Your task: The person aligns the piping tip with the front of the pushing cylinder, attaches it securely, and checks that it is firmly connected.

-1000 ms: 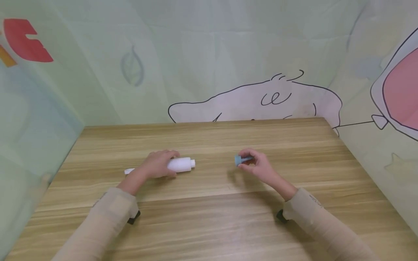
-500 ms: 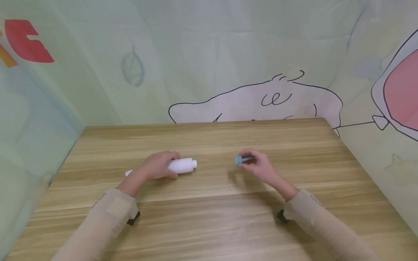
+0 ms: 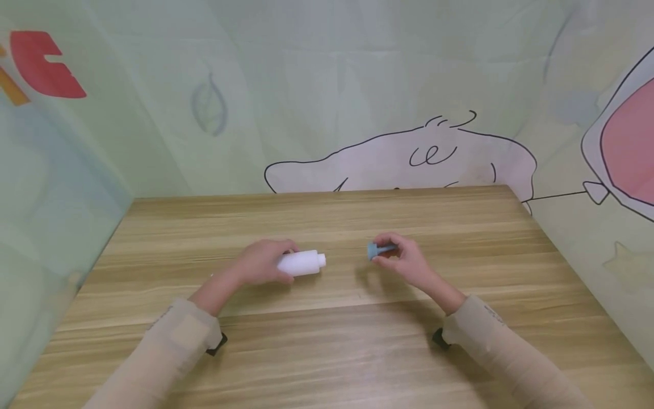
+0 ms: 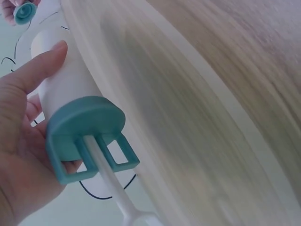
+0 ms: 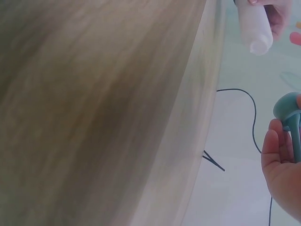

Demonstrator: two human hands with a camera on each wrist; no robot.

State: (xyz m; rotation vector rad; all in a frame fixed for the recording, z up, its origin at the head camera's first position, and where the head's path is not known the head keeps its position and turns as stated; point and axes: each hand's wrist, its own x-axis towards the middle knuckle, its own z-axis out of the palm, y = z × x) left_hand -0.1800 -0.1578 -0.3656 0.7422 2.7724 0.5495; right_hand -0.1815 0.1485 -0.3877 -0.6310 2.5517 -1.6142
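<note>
The left hand grips a white cylinder whose narrow nozzle points right, toward the other hand. In the left wrist view the cylinder ends in a teal cap with two square loops, and a white rod sticks out of it. Held between the thumb and fingers of the right hand is a small teal piece with a thin stem toward the palm. A gap separates nozzle and piece. The right wrist view shows the teal piece as a rounded cup with a stem.
A wood-grain table lies under both hands. Behind it hangs a pale green printed cloth, which also runs along the left and right sides. Dark bands show at both wrists.
The left hand has moved right with the white cylinder, narrowing the gap to the teal piece. The right hand has stayed nearly still.
</note>
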